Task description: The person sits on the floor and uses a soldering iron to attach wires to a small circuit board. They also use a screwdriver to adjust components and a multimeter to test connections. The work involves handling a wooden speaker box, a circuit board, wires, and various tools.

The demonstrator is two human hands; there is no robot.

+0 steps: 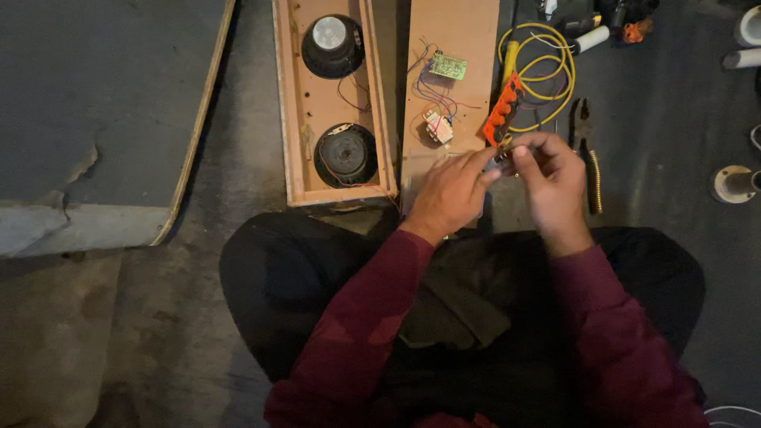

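Both hands meet above the person's lap, just in front of the near end of a loose wooden panel: the left hand and the right hand are each pinched shut, fingertips together, on a small metallic part held between them, too small and too covered to tell its kind. As for progress, the speaker cabinet looks only partly assembled, judging by how it lies: it is an open, long box of pale raw wood resting on the floor, with two round black speaker cones already mounted in it, one at the far end and one at the near end, and thin wires trailing from them. The panel lies flat just beside the box, not yet fitted over it; on it sit a small green circuit board and a pale blocky component, joined by loose red, blue and purple wires. So the drivers seem in place, while wiring and closing up appear left to do. To the right of the panel, an orange plastic tool with a ribbed, lumpy grip lies beside a coil of glossy yellow cable, and pliers with dark jaws and ridged yellowish handles rest on the rough grey floor. The person sits cross-legged in dark trousers and soft maroon sleeves; a large flat grey board with a pale edge lies at the left.
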